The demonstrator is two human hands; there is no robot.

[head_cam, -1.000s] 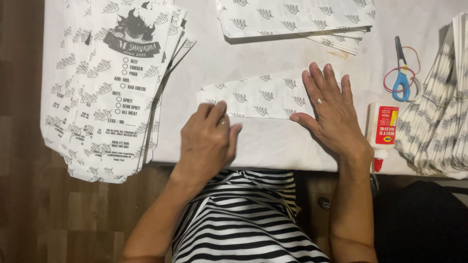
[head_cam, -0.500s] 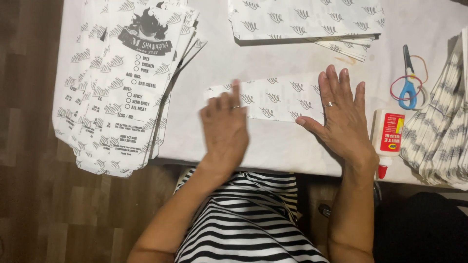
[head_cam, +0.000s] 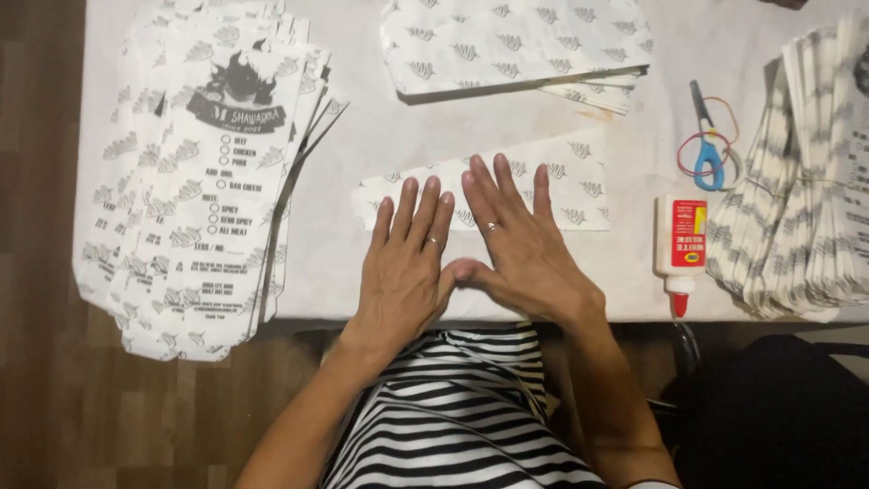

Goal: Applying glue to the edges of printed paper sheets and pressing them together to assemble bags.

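Head view: one camera, looking down.
Left hand (head_cam: 405, 272): lying flat, fingers spread, gripping nothing, pressing the paper bag (head_cam: 552, 181) at frame centre.
Right hand (head_cam: 520, 249): pressing flat likewise, thumbs touching.
Progress: fold apparently being creased; gluing likely remaining.
Finished pile (head_cam: 195, 172): sitting at left.
Glue bottle (head_cam: 681, 246): lying untouched at right, near the scissors (head_cam: 706, 145).

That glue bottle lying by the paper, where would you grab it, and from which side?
Grip the glue bottle around its white body, coming down from above with fingers on its left and right sides. It lies flat on the table, red nozzle pointing toward the table's near edge, so the long sides are bare. The right hand is nearest; the scissors lie clear beyond it.
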